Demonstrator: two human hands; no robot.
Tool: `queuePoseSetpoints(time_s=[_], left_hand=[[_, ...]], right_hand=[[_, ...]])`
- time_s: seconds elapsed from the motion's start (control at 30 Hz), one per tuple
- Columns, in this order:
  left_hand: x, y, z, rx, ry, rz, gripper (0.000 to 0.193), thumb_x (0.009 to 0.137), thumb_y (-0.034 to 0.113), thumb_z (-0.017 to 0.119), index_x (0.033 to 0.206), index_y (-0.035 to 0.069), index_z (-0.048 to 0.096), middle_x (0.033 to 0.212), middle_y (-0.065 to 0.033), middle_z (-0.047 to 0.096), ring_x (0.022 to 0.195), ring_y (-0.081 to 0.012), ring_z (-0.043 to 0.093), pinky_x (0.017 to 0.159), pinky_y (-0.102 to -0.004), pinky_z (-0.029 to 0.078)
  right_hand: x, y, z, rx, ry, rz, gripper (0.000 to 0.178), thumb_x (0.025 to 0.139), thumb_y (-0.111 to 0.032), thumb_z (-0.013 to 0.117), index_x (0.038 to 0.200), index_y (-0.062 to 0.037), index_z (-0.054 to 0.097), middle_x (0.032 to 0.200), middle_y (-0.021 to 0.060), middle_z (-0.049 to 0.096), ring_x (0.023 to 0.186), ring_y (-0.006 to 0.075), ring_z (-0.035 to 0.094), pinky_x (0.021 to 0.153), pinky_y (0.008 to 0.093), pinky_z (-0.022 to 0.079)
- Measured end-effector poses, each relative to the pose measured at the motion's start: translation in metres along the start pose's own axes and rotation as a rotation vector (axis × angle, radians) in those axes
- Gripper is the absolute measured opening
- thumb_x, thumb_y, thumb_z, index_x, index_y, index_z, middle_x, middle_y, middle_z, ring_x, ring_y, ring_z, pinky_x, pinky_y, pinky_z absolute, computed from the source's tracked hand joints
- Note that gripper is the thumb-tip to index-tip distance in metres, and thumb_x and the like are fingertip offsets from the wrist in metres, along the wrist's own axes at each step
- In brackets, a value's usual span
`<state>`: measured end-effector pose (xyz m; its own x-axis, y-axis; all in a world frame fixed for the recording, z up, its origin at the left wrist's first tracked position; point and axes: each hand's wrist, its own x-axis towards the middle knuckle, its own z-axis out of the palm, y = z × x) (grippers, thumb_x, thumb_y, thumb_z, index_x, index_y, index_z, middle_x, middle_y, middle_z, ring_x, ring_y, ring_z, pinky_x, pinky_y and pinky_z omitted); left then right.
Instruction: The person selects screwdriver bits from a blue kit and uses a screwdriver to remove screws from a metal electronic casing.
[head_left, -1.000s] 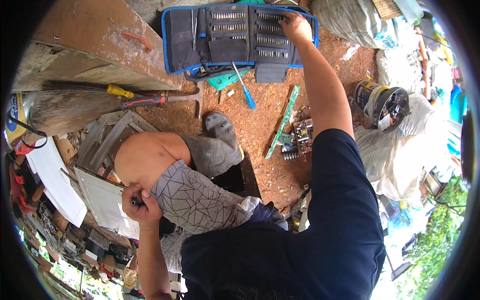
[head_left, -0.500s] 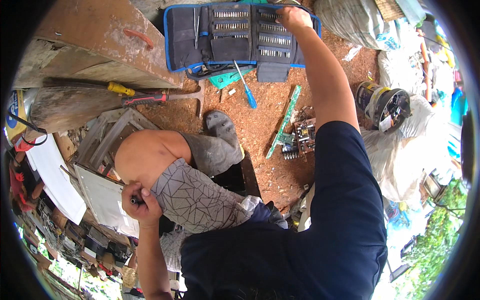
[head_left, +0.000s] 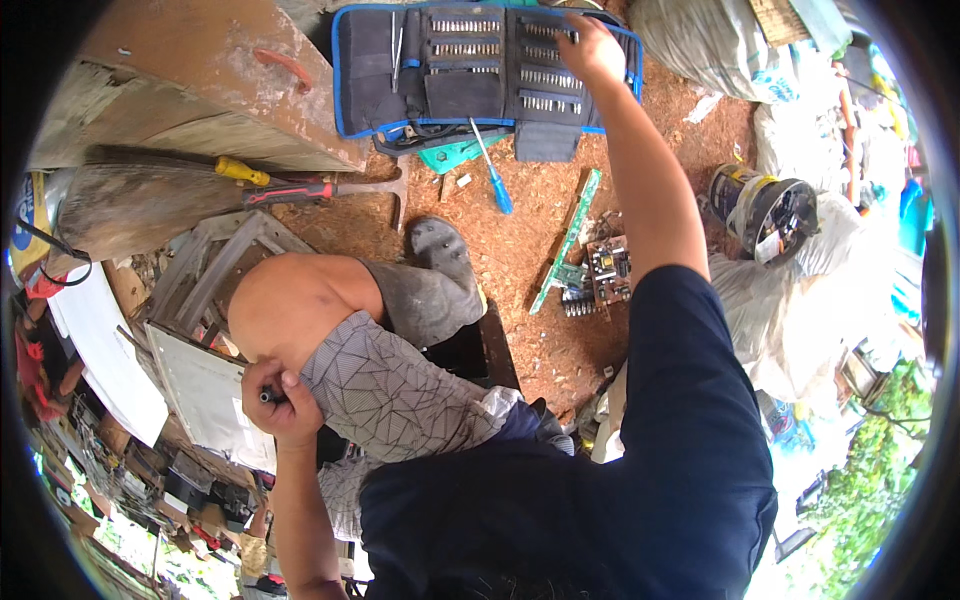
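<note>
My left hand (head_left: 282, 402) is closed around a dark bit driver handle (head_left: 267, 396), beside my bare knee; its round end points up out of the fist. At the far side, my right hand (head_left: 594, 52) reaches over the right panel of an unfolded black tool roll (head_left: 465, 95) with blue edging. Its thumb and forefinger are apart, close to the upper rows of small metal screwdriver bits (head_left: 548, 78). Nothing shows between those fingers, though their tips are small in view. Tweezers (head_left: 398, 60) sit in the roll's left panel.
A blue-handled screwdriver (head_left: 500, 192), a green circuit strip (head_left: 568, 240) and a brown circuit board (head_left: 609, 268) lie on the dirt. A hammer (head_left: 330, 190) and yellow-handled tool (head_left: 242, 171) lie left, near a wooden box (head_left: 200, 90). A bucket (head_left: 765, 212) and sacks stand right.
My right hand has drawn slightly nearer to me over the bit rows, and its thumb and forefinger look further apart. My left hand keeps its hold on the driver handle.
</note>
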<state>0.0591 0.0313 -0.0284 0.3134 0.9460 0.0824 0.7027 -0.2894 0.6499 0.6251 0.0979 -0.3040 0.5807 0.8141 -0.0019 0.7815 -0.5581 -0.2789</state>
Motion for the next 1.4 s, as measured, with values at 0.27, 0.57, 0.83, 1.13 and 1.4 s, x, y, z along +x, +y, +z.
queuePoseSetpoints(time_s=[0.27, 0.57, 0.83, 1.13, 1.4], left_hand=[[0.109, 0.039, -0.019, 0.287, -0.427, -0.242, 0.034, 0.085, 0.031, 0.075, 0.090, -0.001, 0.065, 0.067, -0.0111, 0.063, 0.057, -0.0217, 0.059, 0.057, -0.0357, 0.047], [0.163, 0.106, -0.009, 0.296, -0.501, -0.271, 0.037, 0.087, 0.030, 0.075, 0.109, 0.001, 0.067, 0.072, -0.0023, 0.056, 0.065, -0.0106, 0.051, 0.059, -0.0283, 0.042], [0.095, 0.048, -0.081, 0.152, -0.319, -0.405, 0.033, 0.088, 0.028, 0.075, 0.110, 0.004, 0.068, 0.075, 0.0050, 0.052, 0.067, -0.0055, 0.044, 0.059, -0.0225, 0.035], [0.032, -0.003, -0.098, 0.064, -0.228, -0.632, 0.033, 0.091, 0.030, 0.073, 0.110, 0.004, 0.068, 0.074, 0.0056, 0.050, 0.069, -0.0057, 0.044, 0.062, -0.0226, 0.036], [0.026, -0.002, -0.093, 0.076, -0.227, -0.632, 0.033, 0.091, 0.031, 0.073, 0.108, 0.003, 0.069, 0.075, 0.0042, 0.051, 0.070, -0.0073, 0.044, 0.063, -0.0242, 0.037]], right_hand=[[-0.068, 0.122, -0.007, 0.181, -0.035, 0.757, 0.107, 0.072, -0.057, 0.080, 0.147, 0.0040, 0.033, 0.132, 0.0284, 0.054, 0.127, 0.0420, 0.052, 0.110, 0.0489, 0.040], [-0.240, -0.087, 0.016, 0.101, -0.395, 0.174, 0.044, 0.090, -0.040, 0.065, 0.122, -0.0098, 0.063, 0.130, 0.0159, 0.062, 0.130, 0.0339, 0.051, 0.106, 0.0426, 0.046], [-0.261, -0.104, 0.076, 0.192, -0.638, 0.247, 0.031, 0.095, -0.036, 0.057, 0.113, -0.0127, 0.065, 0.115, 0.0210, 0.066, 0.110, 0.0397, 0.062, 0.092, 0.0486, 0.052], [-0.253, -0.077, 0.106, -0.143, -0.674, -0.120, 0.027, 0.095, -0.030, 0.049, 0.102, -0.0154, 0.071, 0.116, 0.0115, 0.067, 0.114, 0.0304, 0.061, 0.095, 0.0453, 0.050], [-0.257, -0.099, 0.102, -0.121, -0.886, 0.083, 0.039, 0.096, -0.041, 0.048, 0.120, -0.0138, 0.064, 0.123, 0.0178, 0.065, 0.115, 0.0336, 0.064, 0.097, 0.0440, 0.051]])
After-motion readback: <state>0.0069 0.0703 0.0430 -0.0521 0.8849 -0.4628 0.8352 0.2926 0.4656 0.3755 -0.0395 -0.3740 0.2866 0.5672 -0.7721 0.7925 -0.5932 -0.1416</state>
